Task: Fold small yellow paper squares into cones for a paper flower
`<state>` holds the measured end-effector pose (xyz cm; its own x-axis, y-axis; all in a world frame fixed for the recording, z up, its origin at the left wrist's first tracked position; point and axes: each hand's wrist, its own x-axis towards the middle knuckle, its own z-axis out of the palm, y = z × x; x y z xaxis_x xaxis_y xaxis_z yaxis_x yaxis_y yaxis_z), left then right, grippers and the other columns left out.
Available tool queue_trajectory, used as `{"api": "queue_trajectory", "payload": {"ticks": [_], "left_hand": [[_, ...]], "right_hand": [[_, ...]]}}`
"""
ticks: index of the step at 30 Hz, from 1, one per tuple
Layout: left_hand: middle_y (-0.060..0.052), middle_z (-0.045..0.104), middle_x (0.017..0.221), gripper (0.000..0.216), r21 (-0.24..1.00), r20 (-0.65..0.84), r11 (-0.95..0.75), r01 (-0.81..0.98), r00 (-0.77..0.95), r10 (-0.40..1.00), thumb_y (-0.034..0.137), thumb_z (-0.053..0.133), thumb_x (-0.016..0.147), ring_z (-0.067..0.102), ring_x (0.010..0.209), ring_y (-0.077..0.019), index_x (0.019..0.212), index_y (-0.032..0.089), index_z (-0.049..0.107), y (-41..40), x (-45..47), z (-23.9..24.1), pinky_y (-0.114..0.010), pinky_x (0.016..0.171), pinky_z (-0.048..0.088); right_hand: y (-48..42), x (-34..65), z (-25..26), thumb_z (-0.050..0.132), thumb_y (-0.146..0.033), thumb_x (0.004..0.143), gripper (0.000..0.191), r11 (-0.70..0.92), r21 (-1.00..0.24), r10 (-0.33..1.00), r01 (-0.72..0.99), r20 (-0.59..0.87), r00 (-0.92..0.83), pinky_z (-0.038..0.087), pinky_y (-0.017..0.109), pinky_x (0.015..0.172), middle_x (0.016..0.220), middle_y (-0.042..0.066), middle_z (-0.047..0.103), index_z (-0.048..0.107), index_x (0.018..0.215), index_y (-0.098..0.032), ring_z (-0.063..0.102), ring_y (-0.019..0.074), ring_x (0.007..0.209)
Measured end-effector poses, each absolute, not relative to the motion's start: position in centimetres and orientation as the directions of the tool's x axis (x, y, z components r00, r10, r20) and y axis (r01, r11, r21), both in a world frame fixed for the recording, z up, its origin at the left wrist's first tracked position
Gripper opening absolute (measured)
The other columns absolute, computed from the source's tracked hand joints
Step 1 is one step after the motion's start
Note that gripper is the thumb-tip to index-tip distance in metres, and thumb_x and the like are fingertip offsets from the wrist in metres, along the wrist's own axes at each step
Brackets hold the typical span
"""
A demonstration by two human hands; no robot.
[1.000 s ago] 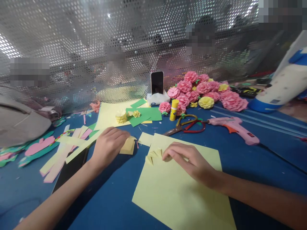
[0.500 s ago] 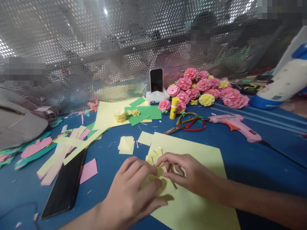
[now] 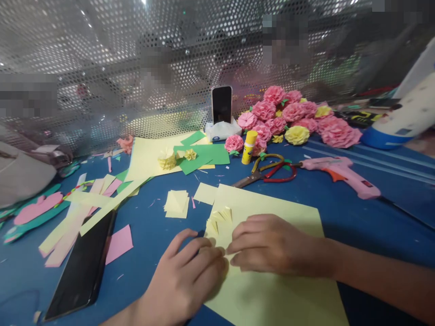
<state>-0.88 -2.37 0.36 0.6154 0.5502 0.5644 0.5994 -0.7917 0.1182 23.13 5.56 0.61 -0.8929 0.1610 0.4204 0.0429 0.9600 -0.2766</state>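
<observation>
Left hand [image 3: 190, 274]: near middle, knuckles up, fingers half curled, covering the sheet's left edge.
Right hand [image 3: 267, 246]: there, over the sheet, fingers loosely bent, tips right up by the other hand's; touching or just short, I can't tell.
Between the fingertips: blocked from view, folks! Whether either hand has hold of anything, I can't tell.
Yellow sheet [image 3: 261, 299]: flat on the desk [image 3: 152, 244] beneath both hands, its near end cut off.
Folded yellow pieces [image 3: 221, 215]: on the sheet's far left corner, just beyond the fingers, pleats overlapping too closely to count.
Yellow squares [image 3: 176, 203]: a loose stack left of the sheet, lower ones mostly covered.
Scissors [image 3: 250, 180]: handles spread, beyond the sheet's far edge.
Glue gun [image 3: 343, 171]: pink, far right, its cord running out of view.
Black phone [image 3: 79, 271]: near left, far end buried under paper strips [image 3: 86, 201].
Paper flowers [image 3: 288, 120]: a pink and yellow heap at far right, the back ones half hidden.
Perforated panel [image 3: 112, 104]: far side, shapes behind it blurred.
</observation>
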Motion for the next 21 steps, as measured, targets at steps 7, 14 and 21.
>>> {"api": "queue_trajectory", "payload": {"ticks": [7, 14, 21], "left_hand": [[-0.001, 0.076, 0.108, 0.033, 0.082, 0.590, -0.788, 0.610, 0.607, 0.532, 0.016, 0.040, 0.105, 0.064, 0.100, -0.0175, 0.108, 0.016, 0.072, -2.39, -1.55, -0.37, -0.035, 0.107, 0.033], [0.000, 0.077, 0.104, 0.019, 0.085, 0.569, -0.761, 0.643, 0.596, 0.567, 0.025, 0.057, 0.100, 0.066, 0.094, -0.0167, 0.107, 0.017, 0.073, -2.44, -1.30, -0.43, -0.035, 0.103, 0.037], [0.002, 0.078, 0.098, 0.013, 0.054, 0.598, -0.780, 0.623, 0.606, 0.525, 0.015, 0.061, 0.097, 0.067, 0.092, -0.0146, 0.098, 0.017, 0.074, -2.37, -1.24, -0.34, -0.034, 0.106, 0.037]], "right_hand": [[5.55, 23.21, 0.61, 0.058, -0.026, 0.101, 0.017, 0.976, -0.216, 0.091, -0.023, 0.502, -0.860, 0.053, 0.027, 0.090, 0.105, 0.003, 0.075, 0.068, 0.100, -0.012, 0.066, 0.0130, 0.095], [5.41, 23.09, 1.13, 0.053, -0.024, 0.103, 0.021, 0.968, -0.251, 0.103, -0.019, 0.464, -0.880, 0.053, 0.029, 0.088, 0.106, 0.005, 0.075, 0.068, 0.101, -0.011, 0.065, 0.0159, 0.096], [5.64, 23.14, 1.03, 0.051, -0.023, 0.104, 0.021, 0.958, -0.282, 0.082, -0.045, 0.424, -0.902, 0.053, 0.028, 0.089, 0.107, 0.006, 0.074, 0.069, 0.102, -0.012, 0.064, 0.0148, 0.098]]}}
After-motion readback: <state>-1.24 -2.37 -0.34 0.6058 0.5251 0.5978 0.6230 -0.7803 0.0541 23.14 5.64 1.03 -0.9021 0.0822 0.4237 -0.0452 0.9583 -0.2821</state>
